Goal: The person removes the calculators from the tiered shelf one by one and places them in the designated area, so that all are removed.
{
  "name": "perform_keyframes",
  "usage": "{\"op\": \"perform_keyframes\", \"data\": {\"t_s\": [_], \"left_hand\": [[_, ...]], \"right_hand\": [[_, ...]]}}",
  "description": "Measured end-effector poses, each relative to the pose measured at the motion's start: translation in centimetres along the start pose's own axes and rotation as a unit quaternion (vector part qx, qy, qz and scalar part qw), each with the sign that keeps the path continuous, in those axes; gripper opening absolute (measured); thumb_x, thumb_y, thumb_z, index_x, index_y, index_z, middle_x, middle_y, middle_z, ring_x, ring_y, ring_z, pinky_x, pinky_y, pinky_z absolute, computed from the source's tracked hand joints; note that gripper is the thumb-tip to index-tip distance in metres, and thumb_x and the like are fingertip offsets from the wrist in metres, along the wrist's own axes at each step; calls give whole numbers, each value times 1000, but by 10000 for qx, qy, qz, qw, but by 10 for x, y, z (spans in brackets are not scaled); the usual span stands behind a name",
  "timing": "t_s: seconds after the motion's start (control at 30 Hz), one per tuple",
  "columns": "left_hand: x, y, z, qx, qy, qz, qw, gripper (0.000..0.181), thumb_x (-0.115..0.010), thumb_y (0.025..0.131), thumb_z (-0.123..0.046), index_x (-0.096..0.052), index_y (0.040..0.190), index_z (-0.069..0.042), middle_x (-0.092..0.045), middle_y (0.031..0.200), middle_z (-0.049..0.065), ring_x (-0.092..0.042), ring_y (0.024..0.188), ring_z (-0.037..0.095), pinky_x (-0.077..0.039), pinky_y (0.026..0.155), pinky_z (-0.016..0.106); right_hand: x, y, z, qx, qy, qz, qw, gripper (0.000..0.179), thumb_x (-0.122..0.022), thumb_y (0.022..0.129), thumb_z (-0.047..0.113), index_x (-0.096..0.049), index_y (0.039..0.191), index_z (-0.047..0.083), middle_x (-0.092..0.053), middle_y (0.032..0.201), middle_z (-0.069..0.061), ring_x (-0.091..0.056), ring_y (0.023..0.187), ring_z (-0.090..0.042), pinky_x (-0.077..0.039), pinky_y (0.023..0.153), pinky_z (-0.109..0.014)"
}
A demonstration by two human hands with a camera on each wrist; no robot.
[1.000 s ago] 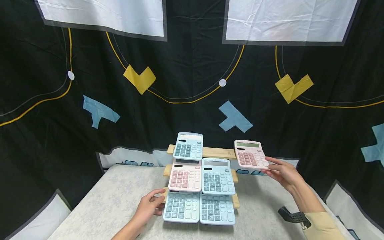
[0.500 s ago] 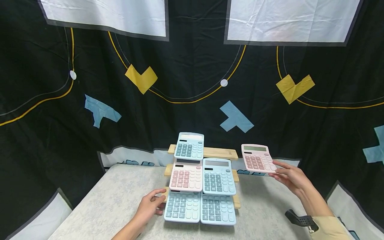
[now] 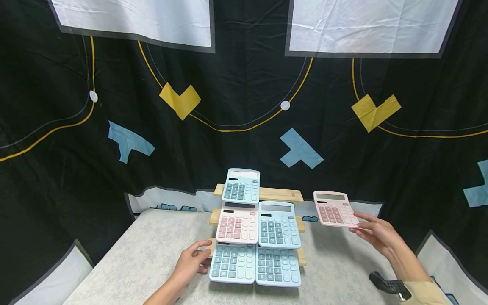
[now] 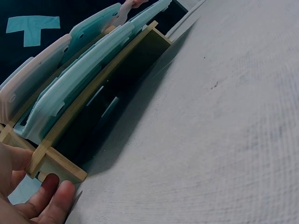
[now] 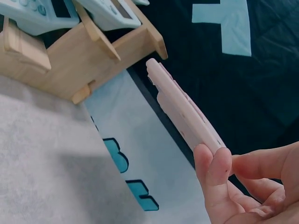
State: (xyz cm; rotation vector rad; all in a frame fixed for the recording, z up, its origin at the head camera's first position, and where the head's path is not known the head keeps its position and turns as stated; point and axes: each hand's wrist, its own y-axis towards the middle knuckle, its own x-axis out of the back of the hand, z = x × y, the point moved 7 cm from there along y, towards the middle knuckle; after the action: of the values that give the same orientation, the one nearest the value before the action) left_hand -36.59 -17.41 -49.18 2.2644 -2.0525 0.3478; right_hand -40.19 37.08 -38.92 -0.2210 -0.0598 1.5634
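The step in hand looks like a carry: the right hand [image 3: 375, 235] pinches a pink calculator [image 3: 335, 209] by its four-o'clock corner, thumb and fingers on opposite faces, and holds it in the air between two and three o'clock of the wooden rack [image 3: 282, 195], clear of both rack and table [image 3: 152, 254]. At eight o'clock the left hand [image 3: 188, 262] grips the end of the rack's lowest slat (probably to steady the frame). On the rack, a top blue calculator [image 3: 241, 186] sits at eleven o'clock, a seated pink calculator [image 3: 237, 224] at nine, a middle blue calculator [image 3: 279, 224] at three, and a lower pair of blue calculators [image 3: 232, 262] at seven and five. The top slat shows bare wood at one o'clock. Whether toward that stretch or away from it, the next move likely calls for a firm pinch and a level wrist, since a one-corner hold could let the far end dip, and for room to pass the middle blue calculator without a knock
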Motion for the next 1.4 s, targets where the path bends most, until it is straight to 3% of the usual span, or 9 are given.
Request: {"op": "perform_keyframes", "data": {"t_s": [0.17, 0.87, 1.0, 1.1, 1.2, 1.3, 1.4], "left_hand": [[-1, 0, -1, -54, -30, 11, 10000, 42, -63, 99, -25, -59, 137, -7, -69, 93, 8, -66, 80, 17, -59, 66, 35], [1, 0, 1, 28, -27, 19, 10000, 43, -63, 100, -26, -58, 138, -7, -69, 95, 8, -66, 81, 18, -59, 67, 36], [0, -1, -1, 5, -59, 17, 10000, 42, -63, 100, -25, -58, 137, -7, -69, 95, 9, -66, 81, 18, -60, 67, 37], [0, -1, -1, 9, -53, 17, 10000, 41, -62, 100, -24, -59, 137, -7, -69, 95, 9, -66, 81, 18, -60, 67, 37], [0, -1, -1, 31, -34, 37, 10000, 41, -62, 100, -24, -58, 137, -7, -69, 95, 9, -66, 82, 19, -60, 67, 37], [0, -2, -2, 18, -33, 53, 10000, 40, -61, 101, -24, -58, 137, -7, -68, 96, 9, -66, 82, 18, -59, 67, 37], [0, -2, -2, -12, -53, 70, 10000, 40, -61, 101, -23, -59, 137, -7, -68, 96, 10, -66, 82, 18, -59, 67, 37]], "right_hand": [[9, 0, -6, -29, 49, -26, 10000, 67, -57, 100, 4, -26, 158, 3, -72, 98, 4, -75, 92, -20, -57, 78, -18], [42, 11, -37, -236, 29, -366, 9990, 66, -53, 100, 0, -21, 158, -3, -70, 93, 2, -75, 90, -22, -58, 75, -20], [47, 15, -41, -142, 85, -265, 9995, 49, -50, 99, -6, -43, 148, -4, -70, 93, -2, -75, 85, -22, -59, 72, -22], [52, 17, -46, -94, 125, -284, 9995, 36, -49, 98, -8, -66, 128, 4, -69, 92, -2, -75, 83, -21, -60, 71, -23], [58, 17, -52, -154, 158, -483, 9986, 34, -50, 97, -8, -75, 110, 12, -70, 89, -2, -75, 82, -21, -60, 72, -24], [61, 19, -57, -236, 56, -616, 9978, 39, -49, 98, -7, -63, 133, 4, -70, 88, -2, -75, 81, -20, -60, 72, -23], [64, 21, -60, -270, -111, -657, 9974, 56, -47, 99, -7, -33, 152, -7, -70, 87, -3, -75, 79, -19, -60, 69, -23]]}}
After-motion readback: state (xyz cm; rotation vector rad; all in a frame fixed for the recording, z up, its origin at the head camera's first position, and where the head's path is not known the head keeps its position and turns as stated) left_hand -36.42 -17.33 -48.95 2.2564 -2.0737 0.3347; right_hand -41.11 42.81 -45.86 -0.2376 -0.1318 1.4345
